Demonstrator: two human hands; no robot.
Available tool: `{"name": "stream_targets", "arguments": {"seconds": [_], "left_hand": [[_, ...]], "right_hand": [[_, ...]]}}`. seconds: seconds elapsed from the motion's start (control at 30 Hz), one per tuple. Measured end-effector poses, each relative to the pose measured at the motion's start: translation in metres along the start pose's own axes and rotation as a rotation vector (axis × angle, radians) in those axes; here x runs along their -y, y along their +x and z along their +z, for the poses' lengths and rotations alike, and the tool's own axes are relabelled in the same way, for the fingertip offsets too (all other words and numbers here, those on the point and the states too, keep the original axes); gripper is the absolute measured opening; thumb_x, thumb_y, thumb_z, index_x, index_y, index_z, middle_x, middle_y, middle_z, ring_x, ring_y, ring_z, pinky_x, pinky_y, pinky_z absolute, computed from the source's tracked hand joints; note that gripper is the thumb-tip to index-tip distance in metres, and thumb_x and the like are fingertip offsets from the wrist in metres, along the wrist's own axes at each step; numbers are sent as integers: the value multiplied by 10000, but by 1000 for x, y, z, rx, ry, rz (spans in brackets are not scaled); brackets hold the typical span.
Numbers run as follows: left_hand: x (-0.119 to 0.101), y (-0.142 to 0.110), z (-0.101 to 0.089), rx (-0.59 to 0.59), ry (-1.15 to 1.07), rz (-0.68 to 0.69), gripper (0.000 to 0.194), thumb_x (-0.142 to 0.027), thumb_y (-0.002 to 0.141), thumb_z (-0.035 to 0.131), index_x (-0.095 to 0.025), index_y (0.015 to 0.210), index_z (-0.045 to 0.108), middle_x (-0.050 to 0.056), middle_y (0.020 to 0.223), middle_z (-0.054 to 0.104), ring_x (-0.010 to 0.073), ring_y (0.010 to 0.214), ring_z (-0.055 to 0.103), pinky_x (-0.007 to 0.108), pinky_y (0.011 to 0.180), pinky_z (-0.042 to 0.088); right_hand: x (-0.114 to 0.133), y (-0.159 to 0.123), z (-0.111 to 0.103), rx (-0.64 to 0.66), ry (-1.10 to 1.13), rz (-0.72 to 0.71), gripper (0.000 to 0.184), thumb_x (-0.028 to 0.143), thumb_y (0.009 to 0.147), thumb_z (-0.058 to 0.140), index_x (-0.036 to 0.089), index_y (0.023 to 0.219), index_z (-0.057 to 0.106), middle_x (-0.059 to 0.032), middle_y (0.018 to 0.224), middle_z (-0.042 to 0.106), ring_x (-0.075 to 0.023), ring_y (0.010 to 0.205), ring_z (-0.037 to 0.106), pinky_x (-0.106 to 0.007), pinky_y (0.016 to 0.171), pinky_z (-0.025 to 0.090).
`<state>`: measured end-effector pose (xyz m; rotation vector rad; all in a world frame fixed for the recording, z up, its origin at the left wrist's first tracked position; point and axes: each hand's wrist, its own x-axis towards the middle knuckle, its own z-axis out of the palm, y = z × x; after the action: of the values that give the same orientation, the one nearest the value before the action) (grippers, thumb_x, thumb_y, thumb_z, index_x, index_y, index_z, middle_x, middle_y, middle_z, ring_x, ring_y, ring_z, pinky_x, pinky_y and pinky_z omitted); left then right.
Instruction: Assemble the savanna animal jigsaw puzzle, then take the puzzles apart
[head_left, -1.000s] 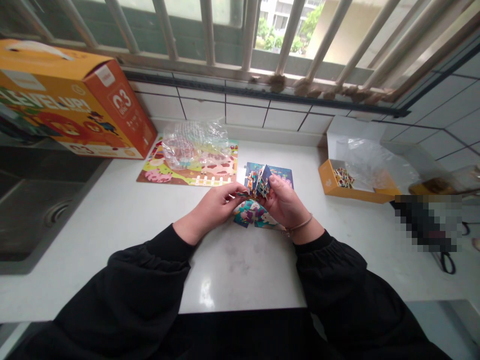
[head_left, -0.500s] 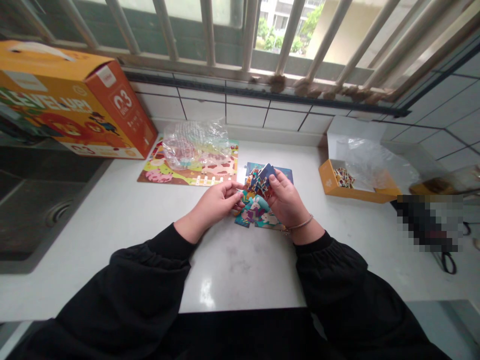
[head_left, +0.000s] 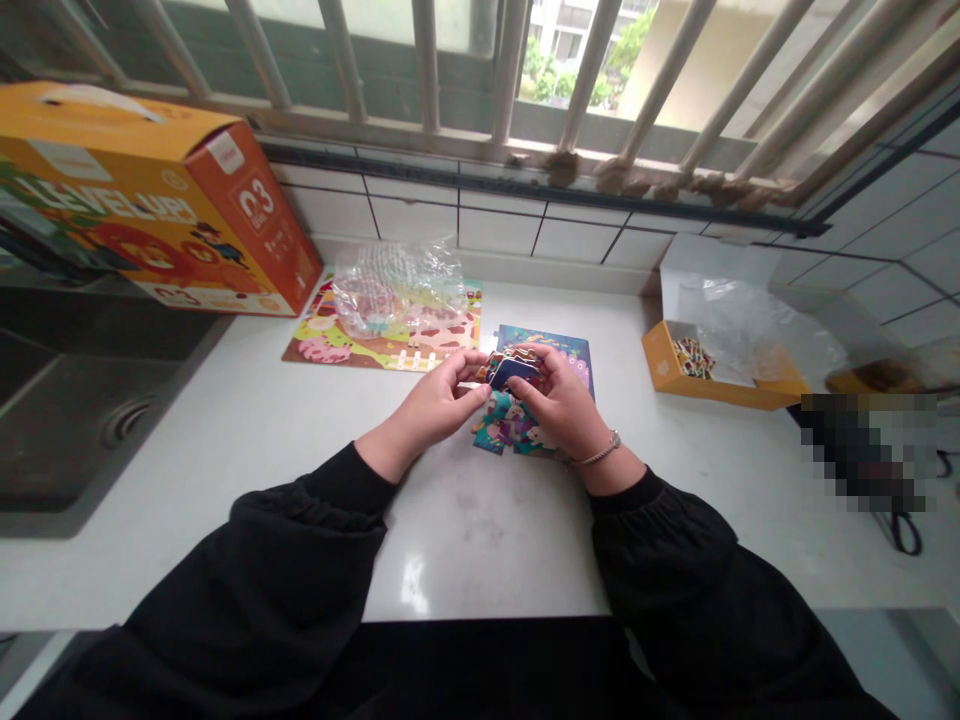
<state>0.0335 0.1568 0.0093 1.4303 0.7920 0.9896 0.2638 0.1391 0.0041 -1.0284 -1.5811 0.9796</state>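
Observation:
A stack of jigsaw puzzle pieces [head_left: 514, 373] is held above the counter, a dark blue piece facing me. My right hand [head_left: 559, 402] is closed round its right side, thumb across the front. From the left, my left hand [head_left: 448, 398] pinches the stack's edge between thumb and fingers. Beneath both hands lies a partly joined puzzle [head_left: 577, 347] with a blue sea-like upper part and rabbit pictures [head_left: 495, 432] lower down. My right hand and the stack hide much of its middle.
A farm-animal puzzle [head_left: 322, 345] lies at the back left under crumpled clear plastic [head_left: 397, 285]. An orange carton [head_left: 255, 220] stands beside the sink [head_left: 67, 430]. To the right, an open orange box [head_left: 720, 385] holds loose pieces [head_left: 694, 358] and a plastic bag.
My right hand has tilted the stack flatter, with its thumb now across the front. My left hand has moved in against the stack's left edge. The view has shifted slightly.

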Motion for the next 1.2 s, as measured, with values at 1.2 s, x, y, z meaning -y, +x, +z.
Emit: {"name": "stream_targets", "arguments": {"seconds": [1.2], "left_hand": [[-20,-17,-38,91,805,86,295,-421,986,748,-209,1176,673,137,1187,749,342,1096,696,479,1015,557]], "right_hand": [[-6,17,4,-16,-848,-106,201,276,1055,662,200,1232,719,-181,1242,786,-374,1173,684,-563,1062,533]]}}
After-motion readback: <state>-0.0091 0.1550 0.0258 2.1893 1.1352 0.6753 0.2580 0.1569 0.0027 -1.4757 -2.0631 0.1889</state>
